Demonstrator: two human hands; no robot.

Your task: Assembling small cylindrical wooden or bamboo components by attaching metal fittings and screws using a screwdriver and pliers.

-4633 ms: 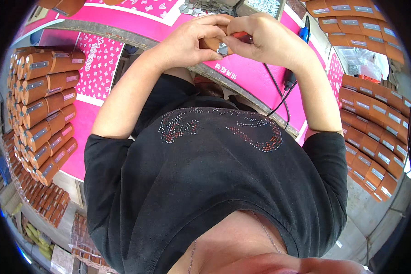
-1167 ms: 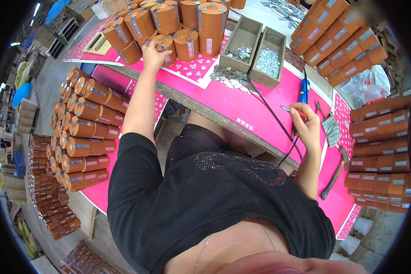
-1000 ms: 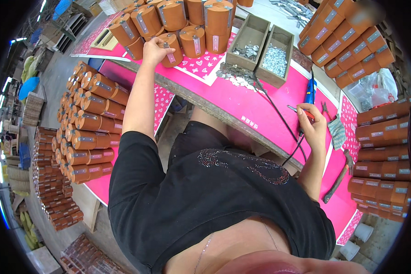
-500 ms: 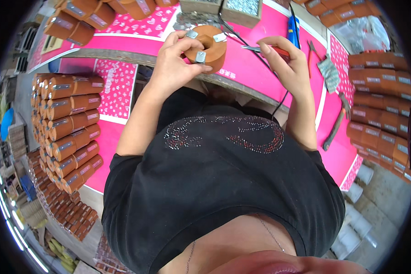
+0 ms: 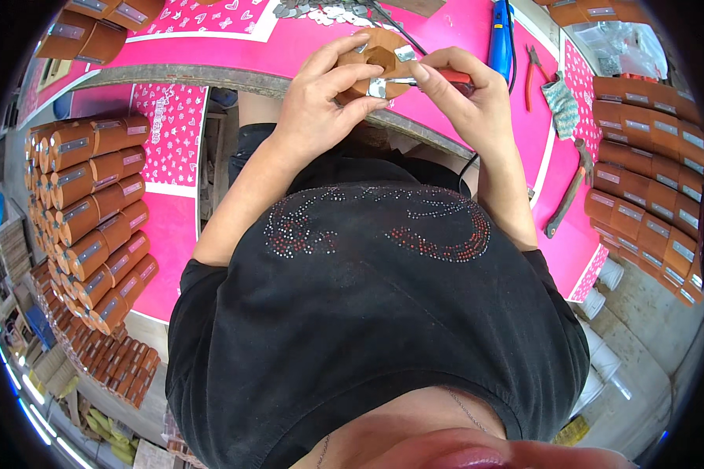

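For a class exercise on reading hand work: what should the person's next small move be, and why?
Probably seat the red-handled tool firmly on the near metal tab: the right hand points its tip there, at or close to the tab, while the left hand holds the brown cylinder.

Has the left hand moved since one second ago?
Yes: the left hand has moved rightward and closer in, from left of the loose metal pieces to in front of them.
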